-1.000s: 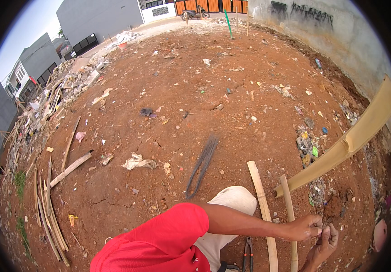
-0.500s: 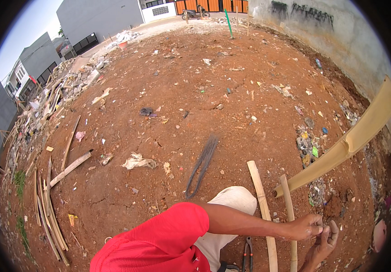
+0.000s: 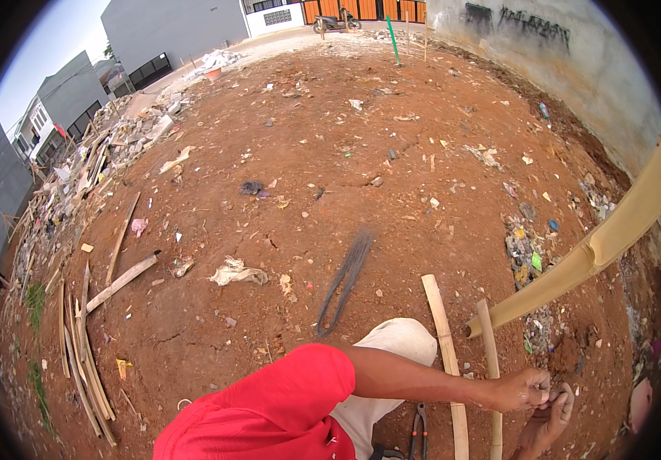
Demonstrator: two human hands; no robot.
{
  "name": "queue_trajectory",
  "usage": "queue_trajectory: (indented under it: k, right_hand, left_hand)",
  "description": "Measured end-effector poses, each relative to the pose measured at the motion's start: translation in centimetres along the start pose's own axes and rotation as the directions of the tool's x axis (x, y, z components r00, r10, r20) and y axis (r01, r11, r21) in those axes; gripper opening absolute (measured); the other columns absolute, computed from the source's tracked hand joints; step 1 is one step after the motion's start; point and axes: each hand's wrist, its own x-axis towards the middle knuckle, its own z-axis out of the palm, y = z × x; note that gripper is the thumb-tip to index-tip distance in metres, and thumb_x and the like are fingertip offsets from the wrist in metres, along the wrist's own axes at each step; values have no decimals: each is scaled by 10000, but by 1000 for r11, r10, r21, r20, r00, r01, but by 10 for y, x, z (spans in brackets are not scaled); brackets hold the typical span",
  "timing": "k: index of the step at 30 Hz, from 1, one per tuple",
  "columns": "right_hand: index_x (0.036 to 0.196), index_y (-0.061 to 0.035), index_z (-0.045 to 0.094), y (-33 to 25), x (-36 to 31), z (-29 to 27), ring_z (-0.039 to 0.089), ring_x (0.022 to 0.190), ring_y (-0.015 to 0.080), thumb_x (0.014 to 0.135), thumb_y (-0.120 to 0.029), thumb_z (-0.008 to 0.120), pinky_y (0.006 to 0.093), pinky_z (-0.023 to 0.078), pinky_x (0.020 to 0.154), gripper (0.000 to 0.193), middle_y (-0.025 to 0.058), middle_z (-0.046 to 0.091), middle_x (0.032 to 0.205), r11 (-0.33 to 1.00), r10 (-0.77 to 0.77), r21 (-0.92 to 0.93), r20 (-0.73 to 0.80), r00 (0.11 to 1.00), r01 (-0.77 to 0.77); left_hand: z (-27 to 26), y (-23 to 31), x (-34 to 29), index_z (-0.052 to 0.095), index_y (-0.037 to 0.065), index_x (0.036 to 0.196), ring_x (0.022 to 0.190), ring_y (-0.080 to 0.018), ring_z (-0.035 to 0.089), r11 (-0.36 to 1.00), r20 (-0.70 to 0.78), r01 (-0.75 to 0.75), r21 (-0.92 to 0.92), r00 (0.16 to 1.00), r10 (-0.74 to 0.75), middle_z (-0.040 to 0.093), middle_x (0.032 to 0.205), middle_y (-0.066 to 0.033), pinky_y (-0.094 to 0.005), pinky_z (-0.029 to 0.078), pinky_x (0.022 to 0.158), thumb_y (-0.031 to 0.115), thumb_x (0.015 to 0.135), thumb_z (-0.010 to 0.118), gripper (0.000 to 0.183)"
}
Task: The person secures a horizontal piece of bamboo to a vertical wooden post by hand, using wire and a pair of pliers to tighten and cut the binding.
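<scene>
Far off, orange tub (image 3: pixel 212 74), contents unclear, hands (image 3: pixel 524 390) (image 3: pixel 550 423) close together, bamboo (image 3: pixel 491 356) beside.

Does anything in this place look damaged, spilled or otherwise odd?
Yes, mainly litter: a crumpled pale scrap lies on the red soil, and a green scrap beside the wide bamboo piece. Rubble is heaped untidily at upper left, and black scrawl marks the grey wall.

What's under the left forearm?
A trouser leg, two bamboo strips and soil show on both sides of the left forearm. Whatever lies directly beneath is covered; contact can't be told.
</scene>
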Motion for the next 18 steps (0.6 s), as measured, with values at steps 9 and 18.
queue_trajectory:
  k: [9, 18]
  right_hand:
    - [1249, -9, 528, 3, 3, -8, 545, 756, 65, 974, -147, 570, 222, 445, 659, 311, 2, 582, 846, 999, -44, -28, -28, 999, 43]
    - [1401, -35, 406, -14, -1, -4, 588, 818, 184, 896, -198, 667, 285, 467, 698, 591, 99, 628, 948, 970, -111, -204, 117, 987, 133]
  left_hand:
    - [-1, 5, 0, 538, 36, 949, 682, -69, 476, 999, 13, 43, 14, 999, -43, 575, 839, -7, -253, 385, 583, 267, 955, 562, 233]
    - [-1, -7, 6, 537, 36, 945, 673, -77, 487, 1000, 7, -9, 11, 1000, 9, 585, 843, -16, -258, 382, 559, 259, 951, 555, 224]
